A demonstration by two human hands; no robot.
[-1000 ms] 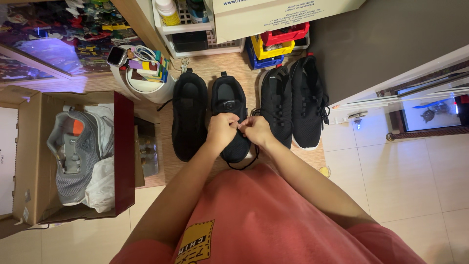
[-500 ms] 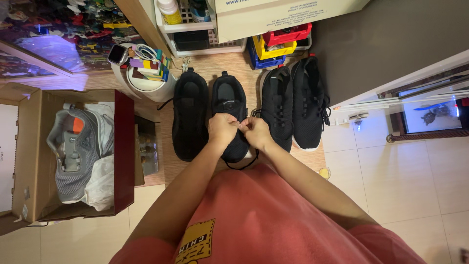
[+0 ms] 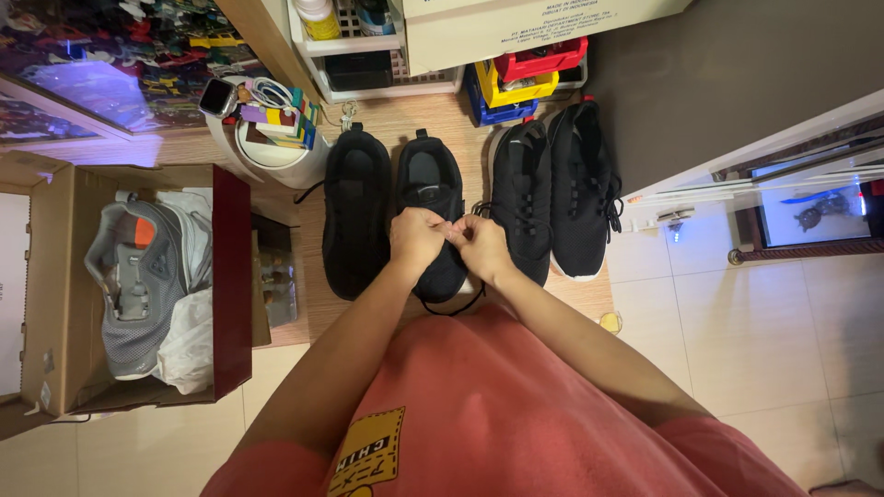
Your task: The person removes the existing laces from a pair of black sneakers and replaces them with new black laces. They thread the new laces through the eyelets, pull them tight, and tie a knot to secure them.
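A black shoe stands on the wooden floor strip, second in a row of black shoes. My left hand and my right hand meet over its middle, fingers pinched together on its black lace. A loop of that shoelace hangs below the shoe's near end. Its partner, another black shoe, lies just left of my left hand. My red shirt fills the bottom of the view.
Two black knit sneakers stand to the right. An open cardboard shoebox with a grey sneaker sits at left. A white round container, stacked coloured bins and a white shelf line the back. Pale floor tiles lie at right.
Both hands stay pinched on the lace at the same shoe, shifting only slightly. The view has drifted a little.
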